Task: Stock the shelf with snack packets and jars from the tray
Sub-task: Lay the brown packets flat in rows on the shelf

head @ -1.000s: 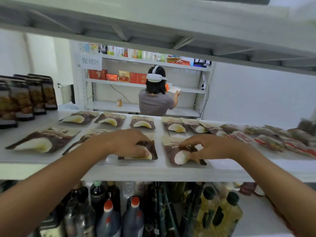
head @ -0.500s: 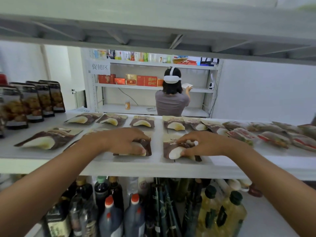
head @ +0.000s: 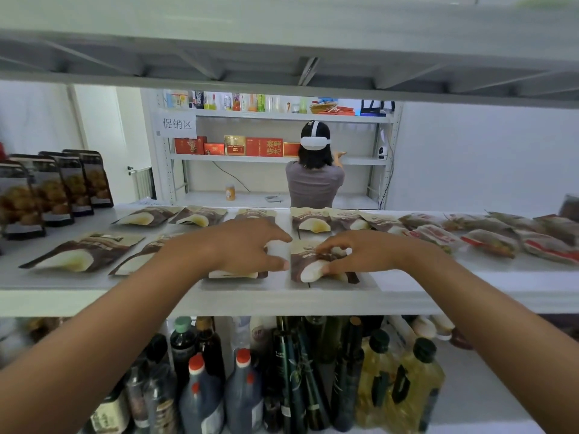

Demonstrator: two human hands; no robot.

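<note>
Brown and cream snack packets lie flat in rows on the white shelf (head: 407, 296). My left hand (head: 241, 245) rests palm down on one front-row packet (head: 238, 275), thumb and forefinger spread at its right edge. Beside it, my right hand (head: 354, 252) holds a second packet (head: 308, 270), fingertips on its top and thumb on its pale window. Both packets touch the shelf. More of these packets lie to the left (head: 81, 253) and behind (head: 311, 222). The tray is out of view.
Upright dark pouches (head: 50, 189) stand at the shelf's left end; red-trimmed packets (head: 488, 242) lie at the right. Bottles of sauce and oil (head: 244, 386) fill the shelf below. A shelf board hangs close overhead. A person (head: 313, 173) works at a far rack.
Both hands have stayed on their two packets. My left forefinger and thumb have spread apart, and my right fingers have curled up onto their tips.
</note>
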